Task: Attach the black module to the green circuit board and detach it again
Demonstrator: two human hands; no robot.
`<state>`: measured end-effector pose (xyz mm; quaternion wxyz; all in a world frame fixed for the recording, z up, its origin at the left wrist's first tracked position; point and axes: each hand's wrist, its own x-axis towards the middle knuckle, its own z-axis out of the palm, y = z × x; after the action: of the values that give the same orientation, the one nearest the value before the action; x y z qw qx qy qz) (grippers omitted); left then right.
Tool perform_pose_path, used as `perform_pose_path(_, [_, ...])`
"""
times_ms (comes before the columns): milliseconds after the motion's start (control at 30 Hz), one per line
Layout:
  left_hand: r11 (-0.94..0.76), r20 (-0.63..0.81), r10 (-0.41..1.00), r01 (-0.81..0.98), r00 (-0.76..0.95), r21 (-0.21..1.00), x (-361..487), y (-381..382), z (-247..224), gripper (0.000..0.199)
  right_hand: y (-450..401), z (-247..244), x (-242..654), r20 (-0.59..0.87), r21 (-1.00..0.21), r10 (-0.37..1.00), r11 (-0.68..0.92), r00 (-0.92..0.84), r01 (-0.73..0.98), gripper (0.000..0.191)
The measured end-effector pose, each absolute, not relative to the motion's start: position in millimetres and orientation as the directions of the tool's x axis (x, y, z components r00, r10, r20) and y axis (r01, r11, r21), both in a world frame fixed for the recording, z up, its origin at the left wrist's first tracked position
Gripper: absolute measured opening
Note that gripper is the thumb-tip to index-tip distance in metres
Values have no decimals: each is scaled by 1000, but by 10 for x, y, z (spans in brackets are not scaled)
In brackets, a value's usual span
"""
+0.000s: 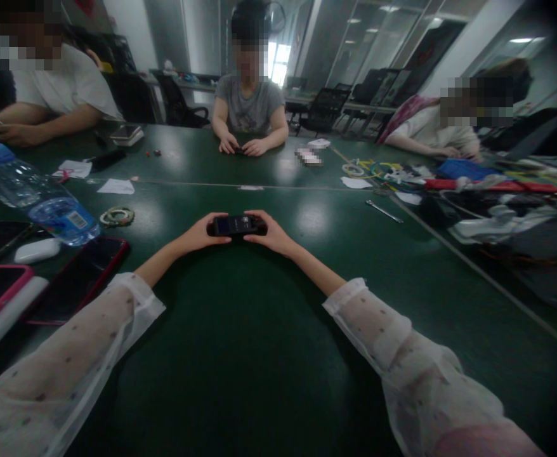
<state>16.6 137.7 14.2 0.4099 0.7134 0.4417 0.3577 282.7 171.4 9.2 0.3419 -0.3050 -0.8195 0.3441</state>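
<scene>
Both my hands hold a small black device with a screen (233, 225) just over the green table (240, 330), well out in front of me. White marks glow on the screen, which faces up toward me. My left hand (201, 232) is closed around the device's left end, thumb along the near edge. At its right end, my right hand (275, 235) grips in the same way, with the thumb also on the near side. The fingers behind the device are partly hidden. Sheer white dotted sleeves cover both forearms.
Left of my arms are a water bottle (57, 203), a red-edged phone (81, 276), a white case (38, 251) and beaded bracelets (117, 217). A wrench (384, 211) and tangled cables (378, 170) lie to the right. Across the table sits a person in grey (250, 105); others sit at both sides.
</scene>
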Motion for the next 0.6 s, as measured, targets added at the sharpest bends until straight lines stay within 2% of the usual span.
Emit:
perform_pose_path(133, [-210, 116, 954, 342, 276, 916, 164, 1403, 88, 63, 1742, 42, 2828, 321, -803, 766, 532, -557, 268, 55])
perform_pose_path(233, [-235, 127, 951, 393, 281, 889, 144, 1419, 71, 58, 1750, 16, 2823, 307, -813, 773, 516, -555, 268, 54])
perform_pose_path(400, [-282, 185, 957, 559, 225, 780, 112, 1426, 81, 58, 1756, 5, 2809, 299, -813, 781, 509, -549, 283, 54])
perform_pose_path(600, [-283, 170, 957, 620, 237, 731, 116, 1423, 83, 64, 1721, 42, 2812, 290, -789, 778, 524, -557, 321, 57])
